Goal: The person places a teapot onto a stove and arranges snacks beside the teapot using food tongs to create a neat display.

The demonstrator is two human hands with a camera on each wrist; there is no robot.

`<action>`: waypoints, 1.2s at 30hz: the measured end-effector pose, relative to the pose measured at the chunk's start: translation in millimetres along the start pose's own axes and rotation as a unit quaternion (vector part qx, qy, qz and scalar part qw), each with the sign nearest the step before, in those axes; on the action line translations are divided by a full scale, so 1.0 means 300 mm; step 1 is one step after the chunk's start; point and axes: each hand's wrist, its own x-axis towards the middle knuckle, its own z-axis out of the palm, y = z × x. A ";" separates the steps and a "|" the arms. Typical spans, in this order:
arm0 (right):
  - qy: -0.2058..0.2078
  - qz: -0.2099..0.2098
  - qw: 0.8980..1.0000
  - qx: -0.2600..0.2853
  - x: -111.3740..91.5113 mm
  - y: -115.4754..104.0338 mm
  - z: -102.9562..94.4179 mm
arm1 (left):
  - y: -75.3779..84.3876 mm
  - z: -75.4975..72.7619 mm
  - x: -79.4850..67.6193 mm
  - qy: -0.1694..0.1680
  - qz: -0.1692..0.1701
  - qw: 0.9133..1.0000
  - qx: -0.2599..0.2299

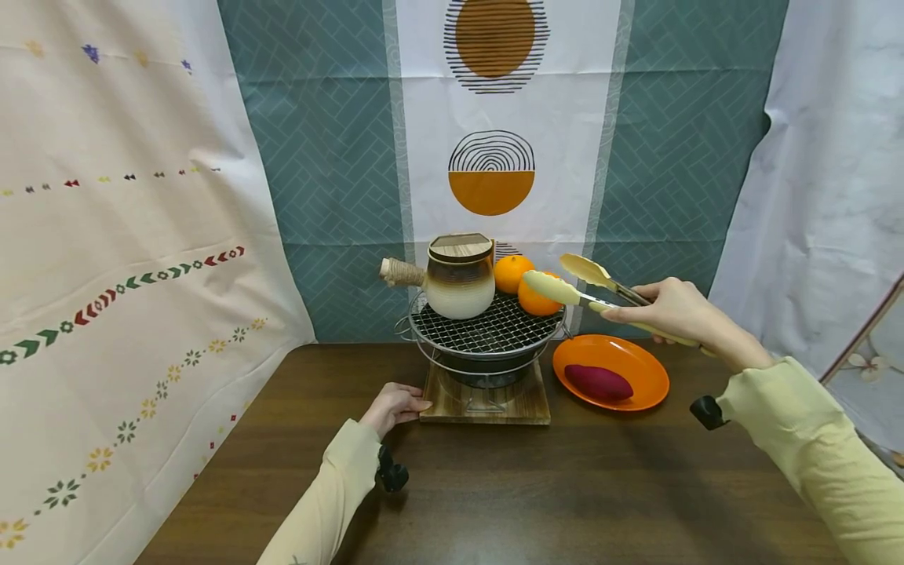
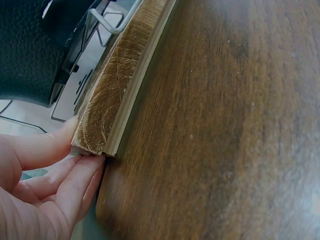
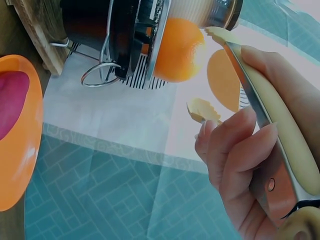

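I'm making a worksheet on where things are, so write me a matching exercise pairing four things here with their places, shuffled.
Things
1. Tongs
2. Sweet potato
3. Pot
4. Wooden board

Places
A. On the orange plate
B. Under the grill
C. In the right hand
D. On the wire mesh, beside two oranges

Pairs: 1-C; 2-A; 3-D; 4-B

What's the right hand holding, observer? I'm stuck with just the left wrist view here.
Observer: The right hand grips yellow-handled tongs.
Operator: Are they closed?
Observer: No, the two tips stand apart.
Operator: What's on top of that stove beside the left hand?
Observer: A side-handled pot and two oranges sit on its wire mesh.
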 end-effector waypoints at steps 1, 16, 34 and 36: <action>0.002 0.003 1.000 0.002 -0.002 0.000 -0.002 | -0.001 -0.001 -0.001 -0.001 0.002 1.000 0.000; 0.034 0.007 0.999 0.009 -0.025 0.017 -0.033 | -0.002 -0.002 -0.009 -0.004 0.009 1.000 0.001; 0.058 0.029 0.998 0.027 -0.061 0.071 -0.072 | -0.007 0.000 -0.001 0.001 0.004 1.000 0.013; 0.058 0.033 0.997 0.028 -0.066 0.079 -0.075 | -0.008 -0.001 -0.001 -0.001 0.004 1.000 0.013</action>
